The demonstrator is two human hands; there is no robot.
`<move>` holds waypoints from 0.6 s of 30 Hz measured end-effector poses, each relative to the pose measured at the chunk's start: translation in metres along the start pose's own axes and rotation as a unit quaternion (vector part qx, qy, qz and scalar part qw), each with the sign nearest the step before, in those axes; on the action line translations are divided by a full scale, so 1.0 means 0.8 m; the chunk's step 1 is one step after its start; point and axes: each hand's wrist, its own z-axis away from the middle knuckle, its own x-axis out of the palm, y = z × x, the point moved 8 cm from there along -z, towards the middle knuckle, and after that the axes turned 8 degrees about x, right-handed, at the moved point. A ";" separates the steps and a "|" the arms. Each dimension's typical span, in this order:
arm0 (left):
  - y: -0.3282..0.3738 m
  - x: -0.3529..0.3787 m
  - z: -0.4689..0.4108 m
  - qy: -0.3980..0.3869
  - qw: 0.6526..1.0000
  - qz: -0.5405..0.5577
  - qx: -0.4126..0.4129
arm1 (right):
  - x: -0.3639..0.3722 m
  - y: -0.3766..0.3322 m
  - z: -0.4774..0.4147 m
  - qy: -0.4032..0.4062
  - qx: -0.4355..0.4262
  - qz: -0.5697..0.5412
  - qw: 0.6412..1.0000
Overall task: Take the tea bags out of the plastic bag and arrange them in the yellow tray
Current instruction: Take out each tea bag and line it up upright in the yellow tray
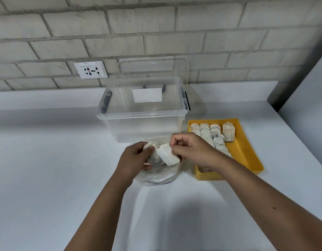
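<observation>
a clump of tea bags is held in the grip of the left hand over the plastic bag on the worktop, seemingly so that one tea bag can be pinched free by the right hand for the part-filled yellow tray just beside.

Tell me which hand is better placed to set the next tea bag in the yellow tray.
Right. The right hand pinches a tea bag and sits beside the yellow tray. The left hand grips other tea bags over the plastic bag, farther from the tray.
</observation>
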 end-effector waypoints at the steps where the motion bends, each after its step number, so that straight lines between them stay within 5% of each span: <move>1: 0.003 0.012 0.002 -0.020 1.000 0.010 -0.005 | -0.003 0.003 0.005 -0.005 0.016 -0.004 1.000; 7: 0.012 0.067 0.011 -0.070 0.995 0.062 -0.029 | -0.039 0.049 0.024 0.094 0.100 0.018 0.990; 18: 0.017 0.121 0.008 -0.089 0.992 0.091 -0.007 | -0.068 0.089 0.057 0.124 0.153 -0.175 0.965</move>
